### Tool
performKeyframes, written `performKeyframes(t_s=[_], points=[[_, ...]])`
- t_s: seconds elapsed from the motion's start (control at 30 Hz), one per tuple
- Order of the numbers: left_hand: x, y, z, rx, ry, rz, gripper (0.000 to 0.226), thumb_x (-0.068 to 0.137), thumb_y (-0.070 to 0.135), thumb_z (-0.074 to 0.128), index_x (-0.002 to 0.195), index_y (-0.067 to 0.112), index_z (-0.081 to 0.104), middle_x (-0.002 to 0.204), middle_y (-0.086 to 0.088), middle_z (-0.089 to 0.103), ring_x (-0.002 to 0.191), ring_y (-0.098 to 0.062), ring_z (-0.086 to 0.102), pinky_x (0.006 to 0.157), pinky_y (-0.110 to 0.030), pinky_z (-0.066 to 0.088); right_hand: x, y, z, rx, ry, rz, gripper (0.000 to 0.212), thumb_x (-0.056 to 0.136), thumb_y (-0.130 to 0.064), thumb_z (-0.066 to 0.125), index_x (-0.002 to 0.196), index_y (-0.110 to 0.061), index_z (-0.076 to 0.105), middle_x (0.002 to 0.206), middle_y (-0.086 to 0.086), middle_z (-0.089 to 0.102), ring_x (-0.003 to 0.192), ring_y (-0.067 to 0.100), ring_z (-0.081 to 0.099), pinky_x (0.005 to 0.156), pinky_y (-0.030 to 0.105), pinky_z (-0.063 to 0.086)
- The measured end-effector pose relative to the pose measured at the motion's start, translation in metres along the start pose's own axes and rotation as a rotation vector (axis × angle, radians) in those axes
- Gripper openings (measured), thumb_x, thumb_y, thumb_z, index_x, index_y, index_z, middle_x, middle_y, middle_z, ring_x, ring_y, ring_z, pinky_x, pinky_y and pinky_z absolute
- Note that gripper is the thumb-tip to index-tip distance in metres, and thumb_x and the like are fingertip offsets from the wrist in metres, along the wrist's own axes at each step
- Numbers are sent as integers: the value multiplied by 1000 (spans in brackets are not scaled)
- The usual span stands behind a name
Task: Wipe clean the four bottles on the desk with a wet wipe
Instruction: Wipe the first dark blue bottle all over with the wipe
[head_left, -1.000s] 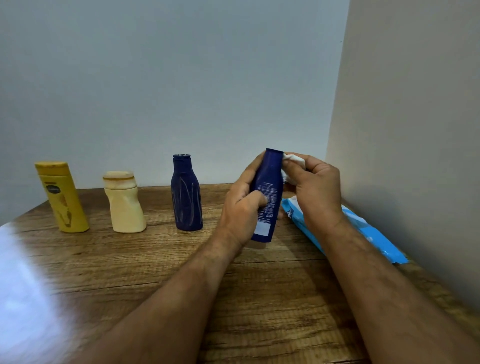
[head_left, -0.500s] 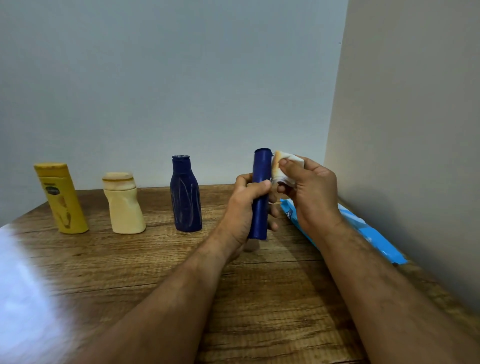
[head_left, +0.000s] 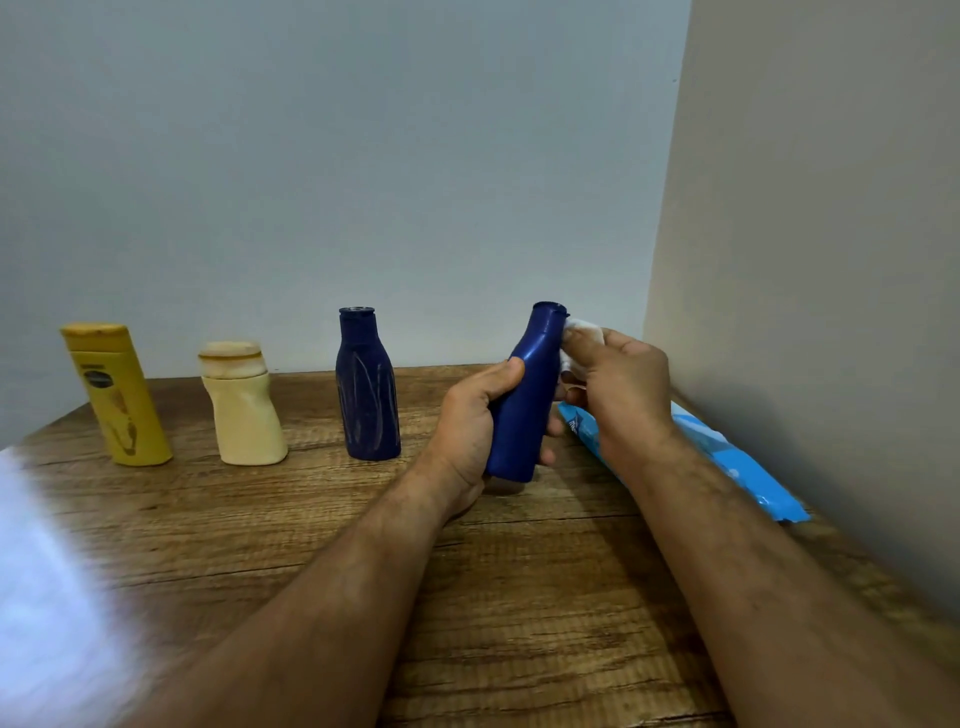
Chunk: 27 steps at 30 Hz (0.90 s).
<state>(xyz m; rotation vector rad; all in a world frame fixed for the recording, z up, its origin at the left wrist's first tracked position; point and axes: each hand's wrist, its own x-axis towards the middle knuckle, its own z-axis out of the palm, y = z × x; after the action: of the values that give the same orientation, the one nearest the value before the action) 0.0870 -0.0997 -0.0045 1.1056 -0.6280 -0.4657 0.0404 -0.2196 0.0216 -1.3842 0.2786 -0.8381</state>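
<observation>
We wrapped our left hand (head_left: 475, 423) around the dark blue bottle's (head_left: 524, 402) stiff, probably slick lower body. Our right hand (head_left: 621, 382) pinched the wet wipe (head_left: 584, 328) against its neck; we judged it light.

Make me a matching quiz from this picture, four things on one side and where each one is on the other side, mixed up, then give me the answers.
Things
1. yellow bottle
2. cream bottle
3. blue bottle with smears
4. wet wipe pack

Places
A. lying flat on the desk beside the right wall
B. standing at the far left of the row
C. standing just left of the left hand
D. standing second from the left, its body dented

Pairs: 1-B, 2-D, 3-C, 4-A
</observation>
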Motion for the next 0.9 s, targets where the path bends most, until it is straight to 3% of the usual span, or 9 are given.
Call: performKeyframes(t_s=[0.13, 0.33, 0.5, 0.63, 0.9], points=[[0, 0, 1, -3, 1, 0, 38, 105, 31, 40, 120, 3, 61, 101, -19, 70, 71, -27, 65, 56, -37, 54, 0, -2, -2, 33, -11, 13, 15, 89, -25, 68, 92, -12, 74, 79, 7, 70, 64, 19, 58, 55, 28, 48], [4, 0, -8, 39, 80, 10, 30, 104, 30, 43, 117, 11, 62, 97, -13, 72, 71, -23, 66, 57, -36, 53, 0, -1, 1, -144, -53, -86, 8, 85, -26, 72, 90, -21, 75, 84, -1, 75, 83, 23, 70, 62, 30, 51], [4, -1, -9, 108, 38, 51, 34, 95, 25, 54, 125, 9, 59, 107, -15, 70, 81, -25, 68, 66, -40, 56, 3, -2, -1, -139, 140, -102, 6, 88, -26, 68, 85, -24, 74, 81, -7, 73, 81, 14, 68, 73, 34, 58], [9, -5, -7, 395, 116, 140, 55, 83, 1, 65, 131, 27, 58, 117, -4, 64, 97, -20, 64, 84, -36, 54, 6, -8, -4, -12, 223, -55, 13, 86, -18, 67, 78, -26, 71, 75, -6, 69, 71, 14, 64, 61, 29, 55], [9, -3, -8, 456, 183, 237, 69, 83, -17, 54, 121, 40, 55, 103, 6, 58, 75, -5, 54, 60, -14, 47, -4, -14, 2, -24, 57, -228, 20, 83, 0, 64, 83, -17, 76, 77, 7, 71, 72, 24, 65, 61, 34, 57]])
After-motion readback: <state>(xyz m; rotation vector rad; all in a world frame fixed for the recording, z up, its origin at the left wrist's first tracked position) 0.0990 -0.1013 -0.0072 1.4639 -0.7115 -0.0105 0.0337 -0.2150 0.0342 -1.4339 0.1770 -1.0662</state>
